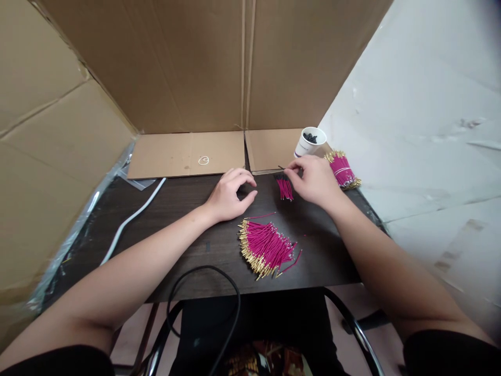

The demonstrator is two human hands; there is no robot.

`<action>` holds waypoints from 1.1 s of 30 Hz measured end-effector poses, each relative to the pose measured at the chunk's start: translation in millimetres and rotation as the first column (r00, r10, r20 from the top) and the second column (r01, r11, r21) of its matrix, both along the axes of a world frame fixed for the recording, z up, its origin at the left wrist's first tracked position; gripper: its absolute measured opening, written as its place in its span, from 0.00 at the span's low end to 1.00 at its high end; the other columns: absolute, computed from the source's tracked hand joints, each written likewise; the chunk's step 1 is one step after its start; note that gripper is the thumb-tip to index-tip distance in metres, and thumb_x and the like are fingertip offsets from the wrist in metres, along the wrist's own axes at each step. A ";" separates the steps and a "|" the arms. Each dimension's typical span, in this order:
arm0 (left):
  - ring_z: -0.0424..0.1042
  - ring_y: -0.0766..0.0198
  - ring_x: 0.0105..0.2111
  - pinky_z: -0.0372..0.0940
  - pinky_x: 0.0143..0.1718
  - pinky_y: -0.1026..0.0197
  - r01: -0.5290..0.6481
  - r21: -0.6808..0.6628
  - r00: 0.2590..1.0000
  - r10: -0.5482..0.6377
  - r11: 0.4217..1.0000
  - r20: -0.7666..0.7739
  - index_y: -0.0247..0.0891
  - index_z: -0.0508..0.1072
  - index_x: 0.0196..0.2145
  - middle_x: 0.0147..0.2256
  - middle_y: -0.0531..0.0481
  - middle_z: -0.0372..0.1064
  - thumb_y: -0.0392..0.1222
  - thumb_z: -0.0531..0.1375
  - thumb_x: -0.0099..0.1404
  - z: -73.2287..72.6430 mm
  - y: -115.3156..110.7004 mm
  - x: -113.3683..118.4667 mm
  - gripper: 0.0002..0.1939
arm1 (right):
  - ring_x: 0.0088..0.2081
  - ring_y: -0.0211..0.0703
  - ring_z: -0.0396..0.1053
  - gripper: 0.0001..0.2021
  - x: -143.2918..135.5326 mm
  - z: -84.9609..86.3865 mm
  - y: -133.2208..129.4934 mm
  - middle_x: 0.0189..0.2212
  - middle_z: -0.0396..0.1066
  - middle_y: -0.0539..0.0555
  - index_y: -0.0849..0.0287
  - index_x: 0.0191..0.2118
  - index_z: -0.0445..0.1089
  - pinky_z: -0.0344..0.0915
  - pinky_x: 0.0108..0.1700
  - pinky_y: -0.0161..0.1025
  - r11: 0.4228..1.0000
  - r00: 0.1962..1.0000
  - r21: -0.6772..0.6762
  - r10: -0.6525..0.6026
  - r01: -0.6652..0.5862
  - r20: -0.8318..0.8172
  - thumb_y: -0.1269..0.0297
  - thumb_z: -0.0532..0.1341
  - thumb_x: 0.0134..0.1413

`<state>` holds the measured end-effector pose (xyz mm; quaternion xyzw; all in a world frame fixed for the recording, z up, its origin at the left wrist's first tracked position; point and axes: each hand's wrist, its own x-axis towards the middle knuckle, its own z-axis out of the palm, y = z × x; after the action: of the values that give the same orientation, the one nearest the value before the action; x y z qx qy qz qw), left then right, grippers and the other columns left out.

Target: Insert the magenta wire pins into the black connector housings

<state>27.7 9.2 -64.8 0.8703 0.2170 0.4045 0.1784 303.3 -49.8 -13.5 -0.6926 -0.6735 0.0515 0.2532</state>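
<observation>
My left hand (231, 196) rests at the middle of the dark table, thumb and fingers apart with nothing between them. Beyond it, my right hand (316, 180) pinches a small thin black piece (281, 167) between thumb and fingertips. Just below those fingertips lies a small row of magenta wires (284, 189) with black far ends. Nearer to me is a loose pile of magenta wires (270, 245) with gold terminals pointing mostly left and towards me. One single wire (261, 215) lies apart above the pile, close to my left hand.
A white paper cup (301, 148) holding small black pieces (310, 138) stands behind my right hand. A tied bundle of magenta wires (342, 169) lies right of it. Cardboard sheets (164, 154) with a white loop (203, 161) line the back. A black cable (203, 268) crosses the front edge.
</observation>
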 end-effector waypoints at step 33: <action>0.73 0.43 0.60 0.64 0.63 0.33 0.217 -0.001 0.956 -0.213 0.976 -0.200 0.47 0.87 0.35 0.57 0.48 0.82 0.39 0.73 0.69 6.0 -9.7 -3.9 0.04 | 0.28 0.38 0.64 0.17 6.6 3.2 4.9 0.28 0.77 0.59 0.61 0.28 0.79 0.62 0.39 0.41 0.916 0.985 -0.369 -0.113 0.154 0.129 0.58 0.64 0.66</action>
<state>23.8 -0.6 -58.8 0.9267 0.1335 0.2959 0.1896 309.9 -44.9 -10.3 -0.7745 -0.6143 0.1264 0.0821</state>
